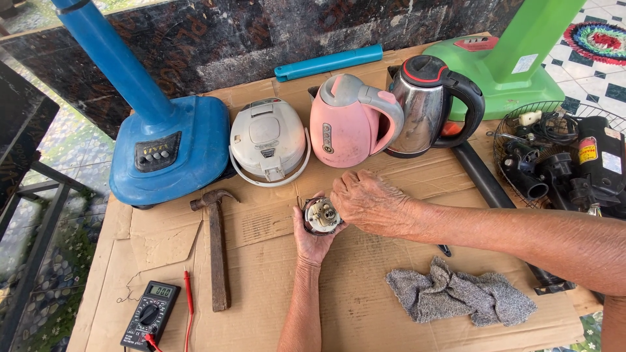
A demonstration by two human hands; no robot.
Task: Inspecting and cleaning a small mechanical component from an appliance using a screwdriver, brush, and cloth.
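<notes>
Resting in the palm of the left hand (312,240), a small round component (321,215) sits above the flattened cardboard sheet (274,274), in front of the pink kettle (345,124). It is a dark ring with pale metal parts and small brass-coloured terminals at its centre. Left fingers curl round its rim. The right hand (368,203) covers its right edge, fingertips bent onto it. A hammer (217,248) and a multimeter (151,314) lie to the left, well apart.
</notes>
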